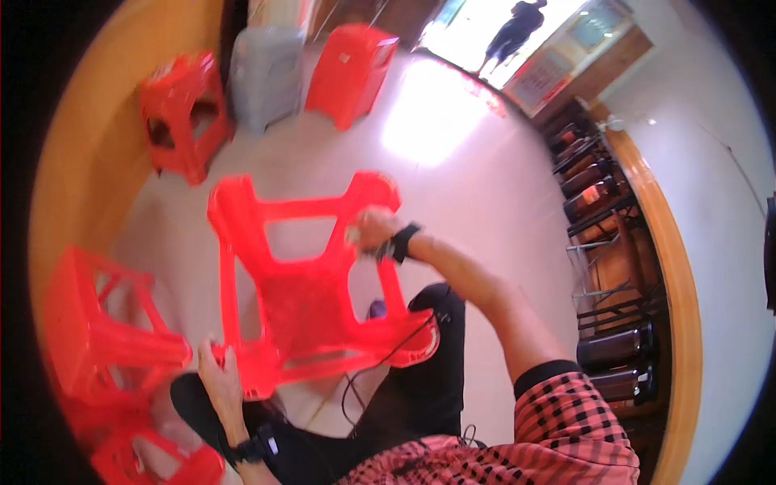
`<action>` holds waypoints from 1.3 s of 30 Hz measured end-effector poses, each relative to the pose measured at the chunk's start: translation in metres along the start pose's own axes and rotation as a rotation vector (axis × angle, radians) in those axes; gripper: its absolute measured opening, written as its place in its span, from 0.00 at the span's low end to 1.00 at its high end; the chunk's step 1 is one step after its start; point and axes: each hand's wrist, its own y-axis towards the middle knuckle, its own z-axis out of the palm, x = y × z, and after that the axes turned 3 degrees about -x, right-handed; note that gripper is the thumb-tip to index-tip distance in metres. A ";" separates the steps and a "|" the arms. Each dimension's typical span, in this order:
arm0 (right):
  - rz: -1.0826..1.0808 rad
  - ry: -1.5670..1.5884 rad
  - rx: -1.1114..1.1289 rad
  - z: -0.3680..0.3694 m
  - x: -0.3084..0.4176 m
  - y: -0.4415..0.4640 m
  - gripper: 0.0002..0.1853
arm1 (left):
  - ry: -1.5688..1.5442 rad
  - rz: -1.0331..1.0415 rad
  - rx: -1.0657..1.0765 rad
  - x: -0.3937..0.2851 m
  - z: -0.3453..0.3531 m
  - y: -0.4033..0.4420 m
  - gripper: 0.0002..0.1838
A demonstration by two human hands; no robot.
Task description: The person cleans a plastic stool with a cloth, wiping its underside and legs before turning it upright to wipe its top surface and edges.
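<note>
A red plastic stool (pixel 303 311) is tipped over in front of me, its legs and the hollow underside of its seat facing up toward the camera. My left hand (pixel 220 373) grips the leg at its lower left corner, fingers closed on it. Near the upper right leg is my right hand (pixel 376 229), closed round something small and pale that I cannot make out. A dark band circles each wrist. A thin black cable hangs across the stool's lower right leg.
More red stools stand at the left (pixel 121 347), lower left (pixel 153 461) and upper left (pixel 186 117). A grey stool stack (pixel 265 77) and a red one (pixel 352 74) stand behind. Bottles and dark jars (pixel 618 347) line the right wall. A person (pixel 516 34) is in the doorway.
</note>
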 end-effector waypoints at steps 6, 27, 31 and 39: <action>-0.067 -0.288 0.258 0.060 -0.002 0.021 0.13 | 0.000 -0.070 -0.035 -0.013 -0.005 -0.007 0.17; -0.159 -0.089 0.893 0.002 0.094 -0.057 0.19 | -0.052 0.001 -0.086 -0.014 0.003 0.004 0.16; -0.121 -0.005 1.033 0.010 0.084 -0.050 0.25 | -0.096 -0.031 -0.052 -0.017 0.002 0.008 0.15; -0.007 0.341 1.062 -0.008 0.082 -0.055 0.23 | -0.066 0.004 -0.060 -0.013 0.004 0.008 0.15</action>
